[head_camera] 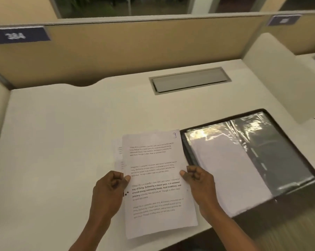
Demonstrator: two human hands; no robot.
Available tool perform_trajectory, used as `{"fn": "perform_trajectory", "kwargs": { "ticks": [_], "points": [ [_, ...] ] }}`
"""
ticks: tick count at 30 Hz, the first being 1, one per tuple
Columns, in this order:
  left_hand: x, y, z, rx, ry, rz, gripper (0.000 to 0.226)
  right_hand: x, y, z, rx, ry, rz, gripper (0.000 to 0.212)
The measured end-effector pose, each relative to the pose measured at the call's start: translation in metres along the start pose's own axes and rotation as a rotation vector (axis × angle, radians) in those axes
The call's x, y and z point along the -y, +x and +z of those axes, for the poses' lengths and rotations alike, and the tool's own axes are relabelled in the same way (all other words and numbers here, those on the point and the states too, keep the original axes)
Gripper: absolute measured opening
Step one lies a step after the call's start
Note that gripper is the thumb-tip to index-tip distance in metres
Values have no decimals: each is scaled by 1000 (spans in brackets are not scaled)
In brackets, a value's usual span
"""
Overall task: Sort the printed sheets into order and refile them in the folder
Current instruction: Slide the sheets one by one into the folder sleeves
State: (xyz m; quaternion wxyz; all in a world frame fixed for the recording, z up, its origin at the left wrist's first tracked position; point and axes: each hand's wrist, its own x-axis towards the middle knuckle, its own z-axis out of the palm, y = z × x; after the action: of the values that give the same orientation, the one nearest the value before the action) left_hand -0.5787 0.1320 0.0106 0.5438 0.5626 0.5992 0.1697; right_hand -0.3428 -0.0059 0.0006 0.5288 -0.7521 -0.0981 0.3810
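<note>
Pinching opposite side edges, the left hand point(108, 189) and right hand point(198, 180) hold light, floppy sheets point(156, 182) beside the folder point(252, 160); they seem best supported there.

Pale counter point(62, 133) carries an open black folder point(250, 160) at right, grey hatch point(189, 80) set in far.

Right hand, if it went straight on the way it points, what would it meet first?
The printed sheet that the right hand pinches lies first; past it, probably only desk until the partition.
</note>
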Motion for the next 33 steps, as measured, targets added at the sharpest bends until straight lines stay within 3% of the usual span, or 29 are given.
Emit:
{"fn": "perform_trajectory", "kwargs": {
  "ticks": [9, 18, 33],
  "points": [
    [-39, -40, 121, 49, 110, 41, 14, -1, 14, -140, 49, 42, 53, 10],
    [-74, -85, 221, 8, 60, 19, 17, -4, 41, -254, 144, 42, 82, 13],
    [-121, -57, 292, 94, 143, 16, 15, 32, 114, -294, 135, 83, 88, 20]
  ]
}}
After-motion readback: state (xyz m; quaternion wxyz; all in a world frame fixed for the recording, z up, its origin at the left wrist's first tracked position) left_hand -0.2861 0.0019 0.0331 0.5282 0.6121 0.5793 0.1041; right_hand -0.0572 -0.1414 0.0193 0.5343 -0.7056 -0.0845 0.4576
